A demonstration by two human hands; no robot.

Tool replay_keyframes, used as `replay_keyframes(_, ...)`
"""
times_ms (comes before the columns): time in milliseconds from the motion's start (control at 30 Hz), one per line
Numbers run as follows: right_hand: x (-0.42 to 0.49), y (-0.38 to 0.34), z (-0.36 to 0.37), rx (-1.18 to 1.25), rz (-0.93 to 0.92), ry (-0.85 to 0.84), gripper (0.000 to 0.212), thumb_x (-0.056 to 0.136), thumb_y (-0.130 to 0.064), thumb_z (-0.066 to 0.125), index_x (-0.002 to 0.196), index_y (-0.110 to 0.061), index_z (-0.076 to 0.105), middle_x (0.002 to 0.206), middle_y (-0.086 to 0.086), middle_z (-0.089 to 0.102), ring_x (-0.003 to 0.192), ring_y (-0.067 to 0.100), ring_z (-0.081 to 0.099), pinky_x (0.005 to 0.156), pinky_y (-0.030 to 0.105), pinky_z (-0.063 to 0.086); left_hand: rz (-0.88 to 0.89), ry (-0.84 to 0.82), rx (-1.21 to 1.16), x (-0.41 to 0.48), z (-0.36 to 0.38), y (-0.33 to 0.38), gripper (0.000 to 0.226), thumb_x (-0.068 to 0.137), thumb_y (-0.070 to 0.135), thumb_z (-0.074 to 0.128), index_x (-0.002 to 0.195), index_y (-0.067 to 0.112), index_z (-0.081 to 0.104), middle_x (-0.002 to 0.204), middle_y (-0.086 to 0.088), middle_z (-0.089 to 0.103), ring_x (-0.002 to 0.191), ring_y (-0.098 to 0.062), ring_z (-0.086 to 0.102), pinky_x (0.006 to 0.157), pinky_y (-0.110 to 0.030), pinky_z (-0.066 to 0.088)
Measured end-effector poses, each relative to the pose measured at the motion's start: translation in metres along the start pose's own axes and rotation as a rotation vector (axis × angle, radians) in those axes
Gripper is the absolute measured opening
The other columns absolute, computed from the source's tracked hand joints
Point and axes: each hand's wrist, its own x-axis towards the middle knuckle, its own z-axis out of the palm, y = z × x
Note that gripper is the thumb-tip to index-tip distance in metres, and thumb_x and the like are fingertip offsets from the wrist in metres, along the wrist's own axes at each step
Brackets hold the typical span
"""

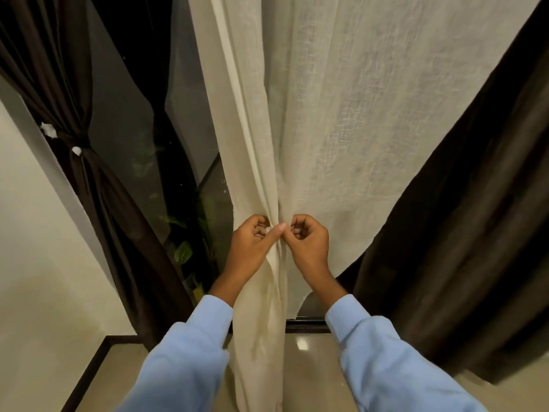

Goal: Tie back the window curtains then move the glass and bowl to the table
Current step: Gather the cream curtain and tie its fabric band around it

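Observation:
A cream sheer curtain [326, 114] hangs in front of me, gathered into a bunch at hand height. My left hand [252, 242] grips the bunch from the left, thumb stretched across it. My right hand [309, 242] pinches the gathered cloth from the right, fingers curled. Both hands meet at the same spot. A dark brown curtain [86, 179] on the left is tied back with a knot around its middle. Another dark brown curtain [463, 233] hangs loose on the right. No glass or bowl is in view.
Dark window glass [139, 120] with plant leaves behind it shows between the curtains. A pale wall [35, 248] stands at the left. Glossy beige floor tiles [312, 367] lie below, edged by a dark skirting.

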Motion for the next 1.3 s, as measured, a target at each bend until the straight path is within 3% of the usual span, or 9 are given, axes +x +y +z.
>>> replay_keyframes(133, -0.008, -0.009, 0.006, -0.006, -0.025, -0.028, 0.014, 0.083, -0.008, 0.075, 0.077, -0.012, 0.064, 0.063, -0.007, 0.057, 0.057, 0.005, 0.05, 0.059, 0.021, 0.047, 0.065, 0.025, 0.089, -0.004, -0.003, 0.013, 0.021, 0.09, 0.038, 0.062, 0.081, 0.018, 0.058, 0.067, 0.011, 0.058, 0.058, 0.001, 0.056, 0.055, -0.008, 0.04)
replay_keyframes(267, -0.009, -0.009, 0.009, 0.066, 0.02, -0.089, 0.017, 0.081, -0.009, 0.079, 0.085, -0.01, 0.063, 0.068, -0.002, 0.056, 0.06, 0.006, 0.049, 0.061, 0.02, 0.048, 0.072, 0.08, 0.069, -0.003, -0.011, 0.01, 0.02, 0.092, 0.031, 0.059, 0.088, 0.014, 0.067, 0.076, 0.006, 0.065, 0.07, -0.007, 0.061, 0.058, -0.009, 0.041)
replay_keyframes(400, -0.01, -0.001, 0.003, 0.21, 0.105, -0.264, 0.032, 0.084, -0.002, 0.073, 0.115, -0.008, 0.065, 0.096, 0.01, 0.069, 0.084, 0.019, 0.065, 0.082, 0.031, 0.057, 0.07, 0.057, 0.095, 0.0, -0.014, 0.009, 0.018, 0.089, 0.027, 0.064, 0.098, 0.012, 0.07, 0.086, 0.005, 0.069, 0.078, -0.006, 0.063, 0.063, -0.007, 0.044)
replay_keyframes(533, -0.009, 0.01, -0.003, 0.274, 0.183, -0.277, 0.033, 0.087, -0.001, 0.067, 0.118, -0.013, 0.068, 0.11, 0.015, 0.071, 0.102, 0.037, 0.066, 0.094, 0.047, 0.055, 0.036, 0.018, 0.119, 0.006, -0.016, 0.008, 0.024, 0.091, 0.028, 0.062, 0.105, 0.011, 0.069, 0.094, 0.002, 0.069, 0.081, -0.007, 0.062, 0.064, -0.006, 0.043)
replay_keyframes(767, -0.006, 0.021, -0.002, 0.161, 0.139, -0.163, 0.012, 0.09, -0.01, 0.069, 0.1, -0.009, 0.074, 0.096, 0.005, 0.075, 0.094, 0.024, 0.07, 0.091, 0.045, 0.057, -0.016, 0.057, 0.056, 0.003, -0.012, 0.008, 0.026, 0.093, 0.024, 0.059, 0.113, 0.008, 0.065, 0.1, 0.003, 0.064, 0.083, -0.003, 0.059, 0.06, 0.0, 0.043)
replay_keyframes(900, -0.005, 0.021, 0.001, 0.215, 0.159, -0.284, 0.026, 0.088, -0.015, 0.072, 0.114, -0.008, 0.07, 0.105, 0.004, 0.074, 0.103, 0.024, 0.069, 0.092, 0.035, 0.057, -0.036, 0.051, 0.022, 0.002, -0.011, 0.007, 0.024, 0.093, 0.024, 0.06, 0.111, 0.011, 0.066, 0.1, 0.001, 0.068, 0.084, -0.001, 0.061, 0.064, -0.005, 0.047)
replay_keyframes(1033, -0.001, 0.027, 0.0, 0.288, 0.209, -0.285, 0.022, 0.088, -0.012, 0.071, 0.108, -0.003, 0.073, 0.103, 0.012, 0.075, 0.1, 0.027, 0.07, 0.091, 0.039, 0.057, -0.057, 0.039, 0.021, 0.002, -0.012, 0.005, 0.028, 0.092, 0.027, 0.06, 0.113, 0.01, 0.067, 0.105, 0.0, 0.069, 0.094, -0.013, 0.065, 0.077, -0.018, 0.049)
replay_keyframes(1200, 0.002, 0.033, -0.003, 0.448, 0.342, -0.242, 0.015, 0.092, -0.013, 0.065, 0.1, -0.002, 0.071, 0.1, 0.015, 0.072, 0.095, 0.026, 0.067, 0.093, 0.04, 0.055, -0.064, 0.094, -0.034, -0.001, -0.016, 0.003, 0.019, 0.093, 0.02, 0.059, 0.108, 0.011, 0.066, 0.09, 0.01, 0.066, 0.081, 0.0, 0.062, 0.061, -0.005, 0.047)
replay_keyframes(1300, 0.003, 0.034, -0.003, 0.513, 0.381, -0.232, 0.014, 0.094, -0.013, 0.063, 0.101, -0.003, 0.069, 0.097, 0.012, 0.072, 0.093, 0.022, 0.067, 0.094, 0.041, 0.053, -0.067, 0.112, -0.036, 0.0, -0.018, 0.002, 0.017, 0.093, 0.019, 0.059, 0.107, 0.013, 0.066, 0.09, 0.014, 0.065, 0.08, 0.002, 0.061, 0.063, -0.005, 0.047)
